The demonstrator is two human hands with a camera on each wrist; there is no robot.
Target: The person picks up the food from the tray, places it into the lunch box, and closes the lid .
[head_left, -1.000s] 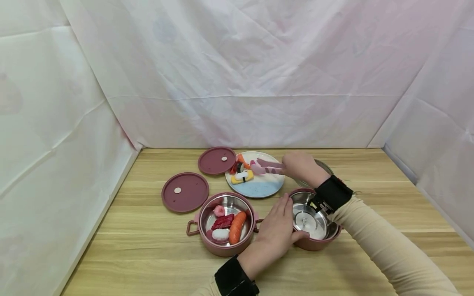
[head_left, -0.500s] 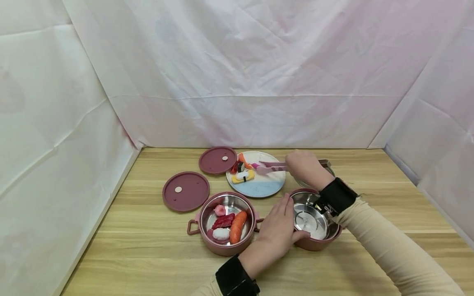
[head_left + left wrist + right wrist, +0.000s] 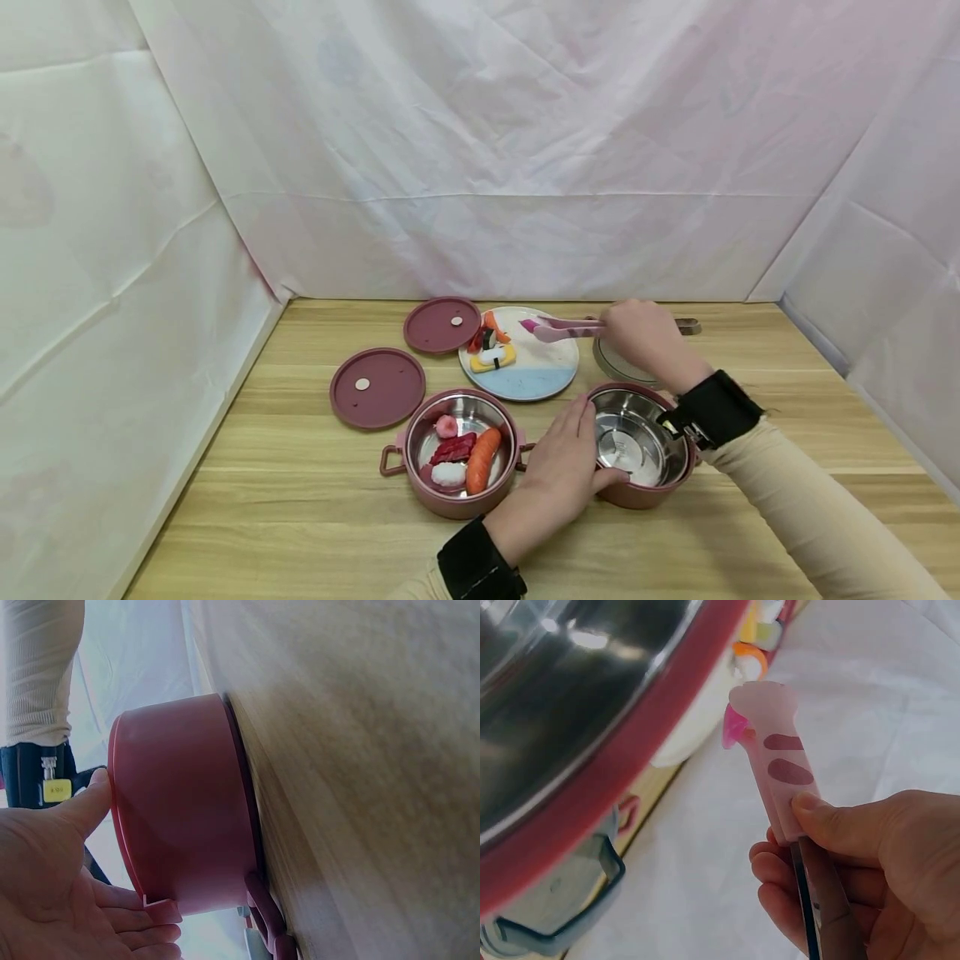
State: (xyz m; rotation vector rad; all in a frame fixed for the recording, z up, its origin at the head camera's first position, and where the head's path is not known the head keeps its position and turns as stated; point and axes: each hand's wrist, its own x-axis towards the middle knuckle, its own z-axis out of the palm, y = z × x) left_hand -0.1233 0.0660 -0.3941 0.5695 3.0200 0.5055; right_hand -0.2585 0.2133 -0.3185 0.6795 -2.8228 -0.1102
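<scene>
My right hand grips tongs with pink paw-shaped tips and metal arms. Between the tips is a small magenta piece, its kind too small to tell, above the plate. My left hand rests at the left rim of the right-hand burgundy pot, fingers straight and thumb touching the rim. That pot's steel inside holds nothing visible. The left pot contains a toy sausage, dark red slices, a white-topped piece and a pink ball.
On the plate's left side lie a yellow-and-white toy sushi and orange pieces. Two burgundy lids lie at the left, one overlapping the plate's edge. A glass lid sits behind the right pot. White cloth walls the table.
The tongs have closed on the magenta piece, and my right hand has drawn it right and away from the other food on the plate. My left hand stays at the pot.
</scene>
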